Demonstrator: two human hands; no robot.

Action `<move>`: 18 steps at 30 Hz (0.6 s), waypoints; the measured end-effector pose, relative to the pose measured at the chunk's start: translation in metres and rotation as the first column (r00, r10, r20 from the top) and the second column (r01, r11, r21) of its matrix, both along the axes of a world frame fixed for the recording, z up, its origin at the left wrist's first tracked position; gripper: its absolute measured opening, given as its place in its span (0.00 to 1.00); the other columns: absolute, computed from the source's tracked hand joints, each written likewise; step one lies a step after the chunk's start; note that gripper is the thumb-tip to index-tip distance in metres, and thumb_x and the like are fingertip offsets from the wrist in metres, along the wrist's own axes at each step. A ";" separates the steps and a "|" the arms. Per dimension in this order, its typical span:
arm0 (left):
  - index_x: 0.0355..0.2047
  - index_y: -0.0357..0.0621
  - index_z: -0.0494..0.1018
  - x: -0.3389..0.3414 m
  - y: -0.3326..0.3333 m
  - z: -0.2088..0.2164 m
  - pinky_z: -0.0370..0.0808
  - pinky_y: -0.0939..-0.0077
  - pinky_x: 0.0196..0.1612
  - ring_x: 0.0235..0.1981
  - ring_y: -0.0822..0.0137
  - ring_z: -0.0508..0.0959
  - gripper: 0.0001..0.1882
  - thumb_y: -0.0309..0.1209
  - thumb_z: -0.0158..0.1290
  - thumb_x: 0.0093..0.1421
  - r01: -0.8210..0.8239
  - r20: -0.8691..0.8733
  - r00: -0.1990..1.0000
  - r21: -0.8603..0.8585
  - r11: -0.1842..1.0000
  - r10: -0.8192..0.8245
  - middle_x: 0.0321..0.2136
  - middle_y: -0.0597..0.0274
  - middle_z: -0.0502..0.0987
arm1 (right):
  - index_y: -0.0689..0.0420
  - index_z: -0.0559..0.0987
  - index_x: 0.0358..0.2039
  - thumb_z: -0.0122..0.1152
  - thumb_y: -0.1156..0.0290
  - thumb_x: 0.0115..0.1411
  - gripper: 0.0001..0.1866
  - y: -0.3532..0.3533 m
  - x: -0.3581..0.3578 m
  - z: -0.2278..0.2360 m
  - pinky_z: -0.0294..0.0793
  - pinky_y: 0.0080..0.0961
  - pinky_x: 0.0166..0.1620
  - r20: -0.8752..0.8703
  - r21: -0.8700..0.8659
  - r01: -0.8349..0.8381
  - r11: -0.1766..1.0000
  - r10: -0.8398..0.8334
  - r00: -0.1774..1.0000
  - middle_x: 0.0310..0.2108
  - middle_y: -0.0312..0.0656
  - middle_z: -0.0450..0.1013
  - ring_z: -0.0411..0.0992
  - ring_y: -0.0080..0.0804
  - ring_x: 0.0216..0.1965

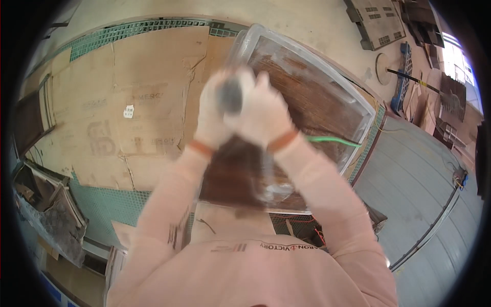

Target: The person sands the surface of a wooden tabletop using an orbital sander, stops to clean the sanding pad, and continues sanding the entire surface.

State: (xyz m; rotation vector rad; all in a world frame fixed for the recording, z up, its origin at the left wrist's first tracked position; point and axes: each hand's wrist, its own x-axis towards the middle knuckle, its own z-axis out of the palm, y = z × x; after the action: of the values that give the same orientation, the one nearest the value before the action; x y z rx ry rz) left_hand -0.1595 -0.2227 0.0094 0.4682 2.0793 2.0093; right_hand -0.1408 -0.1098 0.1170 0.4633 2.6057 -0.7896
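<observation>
Both my hands, in pale gloves with orange cuffs, are closed around a dark, round-ended handheld tool (pixel 231 96). My left hand (pixel 210 115) wraps its left side and my right hand (pixel 267 113) its right side. Motion blurs the tool and fingers, so its exact kind is unclear. Below it lies a brown wood-grain panel (pixel 302 84) with whitish dusty smears and a pale raised border. My hands hide part of its left side. A green hose (pixel 335 139) emerges from behind my right forearm and runs across the panel's right edge; its connection is hidden.
Flattened cardboard (pixel 148 77) covers the green mesh worktop (pixel 110 204) to the left. Grey ribbed sheeting (pixel 414 179) lies at the right. A blue rail (pixel 402 82), a round disc on a rod (pixel 382 69) and a grey slotted panel (pixel 376 23) are farther right. Plastic-draped material (pixel 56 225) sits lower left.
</observation>
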 end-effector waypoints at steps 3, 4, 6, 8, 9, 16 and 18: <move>0.54 0.42 0.70 0.080 -0.050 -0.001 0.70 0.61 0.60 0.53 0.58 0.74 0.22 0.42 0.48 0.66 -0.238 0.567 0.823 0.406 0.882 -0.039 0.51 0.55 0.76 | 0.52 0.64 0.59 0.65 0.62 0.50 0.35 -0.049 0.067 0.002 0.80 0.43 0.36 0.043 -0.056 -0.230 0.972 0.233 0.972 0.39 0.56 0.67 0.76 0.54 0.36; 0.55 0.42 0.69 0.083 -0.056 0.006 0.69 0.60 0.61 0.55 0.58 0.74 0.22 0.43 0.43 0.69 -0.338 0.701 0.708 0.443 0.831 -0.086 0.52 0.55 0.75 | 0.52 0.65 0.58 0.65 0.63 0.50 0.34 -0.051 0.066 0.001 0.80 0.42 0.36 -0.002 -0.013 -0.260 0.966 0.260 0.966 0.40 0.56 0.67 0.76 0.53 0.36; 0.56 0.41 0.68 0.078 -0.046 0.007 0.69 0.62 0.61 0.55 0.60 0.73 0.22 0.40 0.46 0.66 -0.274 0.614 0.787 0.248 0.929 0.068 0.52 0.56 0.74 | 0.52 0.65 0.56 0.66 0.64 0.49 0.33 -0.045 0.055 0.000 0.80 0.41 0.36 -0.086 0.080 -0.305 0.949 0.311 0.946 0.41 0.56 0.67 0.76 0.52 0.37; 0.56 0.39 0.66 0.029 -0.023 0.005 0.69 0.66 0.60 0.55 0.62 0.73 0.27 0.32 0.59 0.58 -0.060 0.240 0.969 0.004 0.998 0.057 0.53 0.56 0.74 | 0.53 0.68 0.53 0.65 0.63 0.51 0.29 -0.020 0.004 0.006 0.80 0.43 0.38 -0.097 0.055 -0.247 0.967 0.252 0.963 0.44 0.55 0.68 0.77 0.52 0.39; 0.56 0.37 0.65 -0.006 -0.011 0.009 0.69 0.67 0.59 0.55 0.63 0.73 0.32 0.28 0.66 0.53 -0.008 0.186 0.982 -0.035 0.999 0.014 0.53 0.57 0.74 | 0.50 0.68 0.58 0.67 0.63 0.48 0.35 -0.008 -0.031 0.017 0.80 0.50 0.45 0.038 0.081 -0.213 0.974 0.211 0.977 0.51 0.60 0.69 0.76 0.60 0.43; 0.60 0.40 0.60 -0.012 -0.015 0.015 0.72 0.69 0.57 0.55 0.65 0.72 0.38 0.32 0.67 0.53 -0.224 0.462 0.873 0.092 0.970 0.157 0.53 0.58 0.72 | 0.61 0.71 0.51 0.65 0.62 0.47 0.31 -0.017 -0.077 0.012 0.80 0.45 0.43 0.034 0.006 -0.461 0.887 0.461 0.887 0.33 0.58 0.77 0.79 0.54 0.38; 0.59 0.40 0.61 0.053 -0.057 0.005 0.72 0.68 0.58 0.55 0.64 0.72 0.37 0.32 0.67 0.53 -0.324 0.517 0.820 0.064 0.944 0.246 0.53 0.58 0.72 | 0.61 0.72 0.48 0.65 0.61 0.49 0.28 -0.072 -0.011 -0.011 0.80 0.46 0.39 -0.047 -0.031 -0.445 0.895 0.443 0.895 0.37 0.58 0.74 0.79 0.54 0.38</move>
State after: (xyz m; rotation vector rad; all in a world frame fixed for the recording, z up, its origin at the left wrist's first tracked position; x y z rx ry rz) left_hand -0.1066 -0.2793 0.0143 -0.3529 1.7513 2.1554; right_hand -0.1521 -0.1822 0.1057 -0.1655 2.5740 -0.6935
